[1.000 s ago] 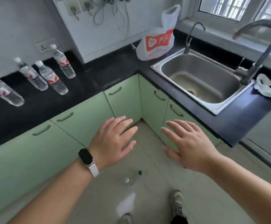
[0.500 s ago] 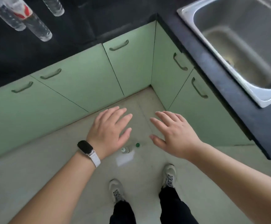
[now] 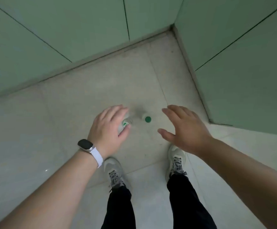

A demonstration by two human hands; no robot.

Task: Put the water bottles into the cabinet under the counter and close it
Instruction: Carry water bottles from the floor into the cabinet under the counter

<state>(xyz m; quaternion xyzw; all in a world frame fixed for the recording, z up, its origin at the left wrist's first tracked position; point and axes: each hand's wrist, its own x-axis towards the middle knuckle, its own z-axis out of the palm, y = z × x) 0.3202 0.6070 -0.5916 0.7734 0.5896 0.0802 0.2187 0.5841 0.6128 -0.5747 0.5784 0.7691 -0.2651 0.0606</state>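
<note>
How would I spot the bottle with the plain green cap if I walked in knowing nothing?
Find the corner where the two runs of green cabinet doors meet, then look down at the pale floor tiles before the person's shoes. Two small bottles stand between the open hands. The green-capped bottle stands free nearer the right hand; its neighbour, with a white-and-green top, is partly hidden under the left hand.

A pale tiled floor [image 3: 78, 103] fills the corner formed by green cabinet doors [image 3: 91, 23]. Two clear bottles stand on it, seen from straight above. The bottle with a green cap [image 3: 148, 119] stands in the open, near the corner; just beside it, on the side away from the corner, a second bottle [image 3: 125, 123] with a green-and-white top is partly covered by a hand. Nearer the camera than the green-capped bottle, two grey laced shoes [image 3: 113, 171] are planted on the tiles, well apart.
</note>
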